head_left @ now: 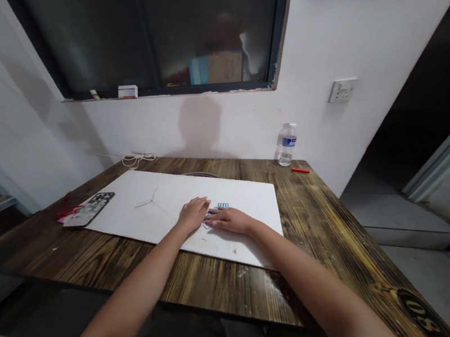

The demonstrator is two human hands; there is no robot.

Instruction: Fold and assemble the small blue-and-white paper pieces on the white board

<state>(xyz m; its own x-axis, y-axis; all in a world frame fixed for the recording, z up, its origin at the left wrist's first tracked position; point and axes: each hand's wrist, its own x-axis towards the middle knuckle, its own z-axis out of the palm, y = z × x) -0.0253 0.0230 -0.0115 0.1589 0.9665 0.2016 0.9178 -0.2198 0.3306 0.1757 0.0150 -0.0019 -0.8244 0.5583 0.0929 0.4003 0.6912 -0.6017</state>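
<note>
Head: bottle (287, 143), contents unclear, beyond hands (232, 220)

The number 08 (424, 315) stands on the wooden table's (215, 286) dark oval (404, 299).

Dim light, soft shadow (199, 124), stretched edges.

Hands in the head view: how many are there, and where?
2: the left hand over the white board, and the right hand just right of it, beside a blue latticed piece that it partly hides.
</note>
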